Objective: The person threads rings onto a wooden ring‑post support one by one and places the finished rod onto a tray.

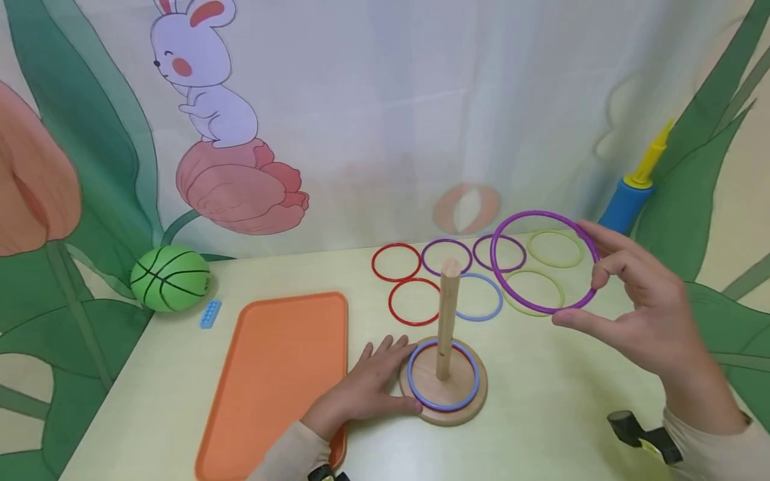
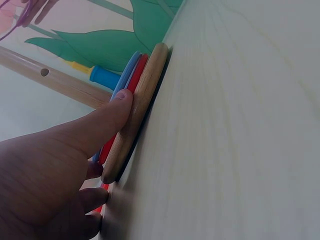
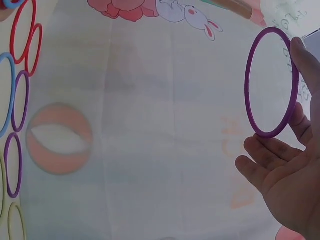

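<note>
A purple ring [image 1: 534,213] is held up in the air by my right hand [image 1: 650,310], pinched at its right side. The right wrist view shows the same ring [image 3: 247,85] against the backdrop. My left hand [image 1: 375,384] rests against the left edge of a round wooden base [image 1: 446,420], its fingers stretched forward. In the left wrist view its thumb [image 2: 112,112] presses on the base's edge and the rings there. A wooden peg [image 1: 448,314] stands upright from the base. Around it lie a blue ring [image 1: 444,407] and, beneath that, a red ring [image 2: 136,74].
Behind the peg lie red rings [image 1: 415,324], purple rings [image 1: 446,240], a blue ring [image 1: 478,320] and yellow-green rings [image 1: 556,232]. An orange tray [image 1: 289,374] is on the left, beyond it a blue brick [image 1: 210,314] and green ball [image 1: 170,278]. A blue-yellow pump [image 1: 627,200] stands back right.
</note>
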A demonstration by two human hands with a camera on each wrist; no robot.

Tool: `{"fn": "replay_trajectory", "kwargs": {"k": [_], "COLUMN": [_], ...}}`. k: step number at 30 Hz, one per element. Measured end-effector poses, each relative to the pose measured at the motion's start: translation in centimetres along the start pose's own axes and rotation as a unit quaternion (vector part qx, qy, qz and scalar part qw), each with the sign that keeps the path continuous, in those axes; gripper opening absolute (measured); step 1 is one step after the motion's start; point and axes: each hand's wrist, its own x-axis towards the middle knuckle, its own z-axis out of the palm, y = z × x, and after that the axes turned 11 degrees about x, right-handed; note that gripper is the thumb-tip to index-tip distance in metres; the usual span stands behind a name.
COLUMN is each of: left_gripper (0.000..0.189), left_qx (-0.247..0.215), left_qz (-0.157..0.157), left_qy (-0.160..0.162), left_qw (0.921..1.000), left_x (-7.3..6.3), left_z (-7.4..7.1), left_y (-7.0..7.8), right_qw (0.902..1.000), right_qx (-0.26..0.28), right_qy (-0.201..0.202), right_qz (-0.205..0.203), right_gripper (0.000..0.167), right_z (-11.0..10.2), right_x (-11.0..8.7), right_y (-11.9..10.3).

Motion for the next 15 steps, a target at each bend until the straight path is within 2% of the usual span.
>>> {"fn": "replay_trajectory", "kwargs": {"k": [9, 12, 15], "left_gripper": [0.096, 0.097, 0.096], "left_qx": [0.006, 0.011, 0.01], "left_qz": [0.0, 0.0, -0.001], "left_qy": [0.002, 0.001, -0.002], "left_qw": [1.0, 0.9999, 0.9999], "left_x": [-0.2, -0.1, -0.1], "left_z": [0.0, 0.0, -0.1], "left_y": [-0.1, 0.0, 0.2], "right_qw": [0.9968, 0.9959, 0.9964], "right_qx": [0.075, 0.082, 0.067], "right_qy": [-0.01, -0.021, -0.037], "right_qz": [-0.026, -0.032, -0.036], "right_gripper": [0.061, 0.059, 0.06], "right_z": [1.8, 2.4, 2.9], "right_x": [1.4, 1.9, 2.1], "right_y": [-0.4, -0.6, -0.6]}}
